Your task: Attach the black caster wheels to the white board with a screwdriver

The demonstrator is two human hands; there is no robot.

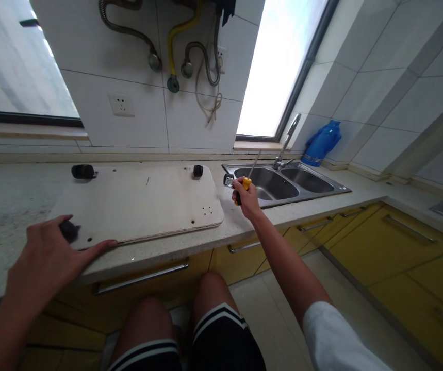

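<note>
The left hand (47, 255) is spread around the near left corner of the white board (144, 203) on the counter (159, 252); the right hand (248, 200) pinches a screwdriver (247, 183) and a wheel (228, 181). Steady left-hand pressure should prevent sliding.

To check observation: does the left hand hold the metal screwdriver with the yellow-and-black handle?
No, the right hand grips the screwdriver, shaft upward.

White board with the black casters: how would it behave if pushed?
The white board looks stiff, its near edge straight. It probably won't roll: the black casters sit on its upper face. The left hand at one corner may steady it.
</note>
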